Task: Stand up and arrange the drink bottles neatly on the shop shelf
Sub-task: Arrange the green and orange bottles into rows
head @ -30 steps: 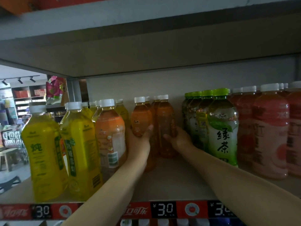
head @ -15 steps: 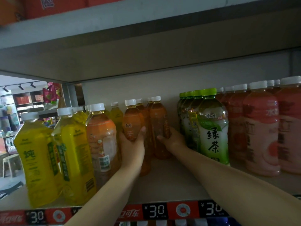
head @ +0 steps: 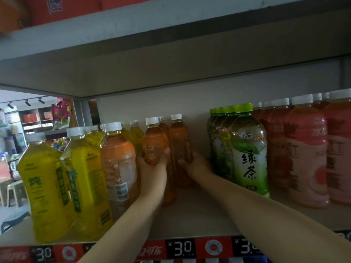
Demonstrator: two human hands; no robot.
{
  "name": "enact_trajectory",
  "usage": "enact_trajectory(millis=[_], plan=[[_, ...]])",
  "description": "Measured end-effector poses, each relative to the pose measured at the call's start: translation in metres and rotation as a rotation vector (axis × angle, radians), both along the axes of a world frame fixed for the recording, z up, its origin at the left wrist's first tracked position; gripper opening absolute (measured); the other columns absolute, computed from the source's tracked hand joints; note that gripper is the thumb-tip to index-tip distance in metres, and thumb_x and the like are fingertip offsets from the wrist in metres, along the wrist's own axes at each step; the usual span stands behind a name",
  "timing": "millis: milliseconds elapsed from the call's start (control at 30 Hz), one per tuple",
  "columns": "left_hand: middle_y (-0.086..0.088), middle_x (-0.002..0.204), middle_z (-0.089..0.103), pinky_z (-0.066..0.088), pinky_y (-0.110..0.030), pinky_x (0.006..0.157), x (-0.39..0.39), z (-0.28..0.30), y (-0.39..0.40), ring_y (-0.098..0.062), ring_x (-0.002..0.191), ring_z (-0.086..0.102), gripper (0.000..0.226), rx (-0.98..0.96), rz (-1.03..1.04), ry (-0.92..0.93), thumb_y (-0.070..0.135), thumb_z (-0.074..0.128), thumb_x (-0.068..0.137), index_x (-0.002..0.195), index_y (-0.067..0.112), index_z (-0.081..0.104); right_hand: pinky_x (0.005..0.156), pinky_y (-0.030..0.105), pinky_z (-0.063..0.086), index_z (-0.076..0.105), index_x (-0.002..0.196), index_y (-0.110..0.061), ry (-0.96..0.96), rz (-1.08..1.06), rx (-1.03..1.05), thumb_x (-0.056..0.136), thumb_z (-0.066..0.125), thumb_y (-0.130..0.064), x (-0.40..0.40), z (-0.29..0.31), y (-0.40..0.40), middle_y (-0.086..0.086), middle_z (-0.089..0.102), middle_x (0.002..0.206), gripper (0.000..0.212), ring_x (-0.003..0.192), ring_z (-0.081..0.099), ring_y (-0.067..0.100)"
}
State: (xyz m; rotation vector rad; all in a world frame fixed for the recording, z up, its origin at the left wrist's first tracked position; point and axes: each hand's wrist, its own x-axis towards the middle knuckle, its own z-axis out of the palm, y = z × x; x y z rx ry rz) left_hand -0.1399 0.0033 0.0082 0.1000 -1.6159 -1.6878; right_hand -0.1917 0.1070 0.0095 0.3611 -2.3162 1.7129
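Observation:
Two rows of amber tea bottles with white caps stand deep on the shelf (head: 199, 219). My left hand (head: 152, 172) grips the front bottle of the left amber row (head: 153, 141) round its middle. To its right, my right hand (head: 195, 165) holds the lower body of the other amber bottle (head: 179, 139). Both bottles are upright and close together. Further amber bottles stand hidden behind them.
Yellow bottles (head: 47, 183) and an orange drink bottle (head: 118, 164) crowd the left. Green tea bottles (head: 248, 149) and pink drink bottles (head: 305, 158) line the right. A gap lies between the amber and green rows. A price strip (head: 182, 249) marks the shelf's front edge.
The view has shifted slightly. Both hands keep their hold on the amber bottles, and the two bottles sit a little apart from the green row as before.

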Motion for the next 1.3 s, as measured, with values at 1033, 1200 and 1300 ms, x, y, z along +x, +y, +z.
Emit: enact_trajectory(millis=[1033, 1200, 1300], plan=[[-0.004, 0.139, 0.047, 0.038, -0.050, 0.105, 0.003, -0.003, 0.018, -0.024, 0.126, 0.046, 0.057, -0.074, -0.301, -0.033, 0.024, 0.056, 0.092, 0.142, 0.032, 0.029, 0.094, 0.030, 0.037, 0.051, 0.131, -0.018, -0.186, 0.030, -0.008, 0.101, 0.033, -0.029, 0.060, 0.011, 0.025, 0.009, 0.052, 0.134, 0.037, 0.120, 0.048, 0.025], [0.000, 0.133, 0.048, 0.041, -0.043, 0.101, 0.002, -0.004, 0.023, -0.021, 0.122, 0.046, 0.055, -0.127, -0.257, -0.044, 0.024, 0.058, 0.091, 0.138, 0.033, 0.032, 0.090, 0.032, 0.039, 0.048, 0.134, -0.023, -0.270, 0.049, -0.126, 0.100, 0.033, -0.034, 0.061, 0.010, 0.026, 0.008, 0.051, 0.136, 0.039, 0.121, 0.049, 0.027], [0.000, 0.128, 0.052, 0.043, -0.043, 0.099, 0.002, -0.003, 0.024, -0.021, 0.117, 0.050, 0.053, -0.123, -0.216, -0.042, 0.023, 0.063, 0.088, 0.134, 0.032, 0.037, 0.086, 0.032, 0.041, 0.046, 0.135, -0.023, -0.303, 0.067, -0.179, 0.100, 0.032, -0.036, 0.061, 0.011, 0.025, 0.008, 0.053, 0.133, 0.040, 0.119, 0.051, 0.027]])
